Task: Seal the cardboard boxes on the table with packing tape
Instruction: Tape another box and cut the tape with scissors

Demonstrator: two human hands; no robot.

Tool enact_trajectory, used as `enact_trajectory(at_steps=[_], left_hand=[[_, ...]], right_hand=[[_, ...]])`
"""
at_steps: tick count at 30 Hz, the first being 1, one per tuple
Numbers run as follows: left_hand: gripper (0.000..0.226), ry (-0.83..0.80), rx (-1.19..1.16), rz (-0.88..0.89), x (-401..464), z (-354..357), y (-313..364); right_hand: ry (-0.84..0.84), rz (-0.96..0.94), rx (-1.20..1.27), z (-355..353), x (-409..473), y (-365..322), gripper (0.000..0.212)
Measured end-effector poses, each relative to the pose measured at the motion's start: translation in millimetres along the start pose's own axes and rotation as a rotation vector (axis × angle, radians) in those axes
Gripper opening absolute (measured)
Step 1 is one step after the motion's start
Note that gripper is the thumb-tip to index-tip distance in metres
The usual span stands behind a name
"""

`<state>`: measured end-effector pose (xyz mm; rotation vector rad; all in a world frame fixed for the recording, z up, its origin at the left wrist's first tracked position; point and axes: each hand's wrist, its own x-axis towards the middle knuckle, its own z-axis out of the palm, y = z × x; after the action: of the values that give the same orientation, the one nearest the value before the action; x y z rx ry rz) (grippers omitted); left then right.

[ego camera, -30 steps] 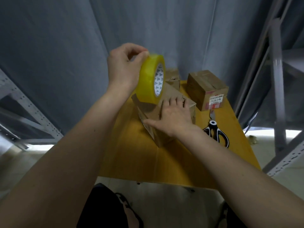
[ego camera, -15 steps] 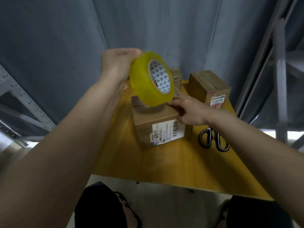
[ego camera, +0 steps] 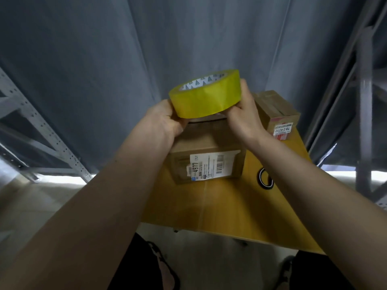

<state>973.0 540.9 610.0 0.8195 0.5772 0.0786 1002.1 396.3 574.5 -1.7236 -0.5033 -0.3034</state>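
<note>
A yellow roll of packing tape [ego camera: 206,95] is held flat in the air between both hands, above the near cardboard box [ego camera: 207,151]. My left hand [ego camera: 165,122] grips the roll's left side and my right hand [ego camera: 244,114] grips its right side. The near box stands on the yellow table [ego camera: 230,204] with a white shipping label on its front face; the hands and roll hide its top's far part. A second box [ego camera: 276,109] with a red-and-white label sits behind it on the right.
Black-handled scissors [ego camera: 266,178] lie on the table right of the near box, partly hidden by my right forearm. A grey curtain hangs behind the table. Metal shelving frames stand at the left [ego camera: 41,130] and right [ego camera: 364,101].
My right hand left the box top and took hold of the roll's right side. The roll turned from upright to lying flat and moved right, over the box.
</note>
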Motion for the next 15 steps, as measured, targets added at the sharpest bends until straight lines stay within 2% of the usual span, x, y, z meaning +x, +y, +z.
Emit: enact_trajectory(at_steps=[3,8,12,15], left_hand=[[0.022,-0.059,0.001,0.003,0,-3,4],[0.022,0.043,0.046,0.025,12,-7,1],[0.023,0.084,0.002,0.072,25,-14,-2],[0.024,0.103,0.099,0.119,34,-20,-3]], right_hand=[[0.092,0.091,0.116,13,10,-8,0.025],[0.226,0.29,0.451,39,23,-11,0.019],[0.294,0.34,0.362,56,24,-1,0.009],[0.337,0.331,0.327,62,24,7,0.012]])
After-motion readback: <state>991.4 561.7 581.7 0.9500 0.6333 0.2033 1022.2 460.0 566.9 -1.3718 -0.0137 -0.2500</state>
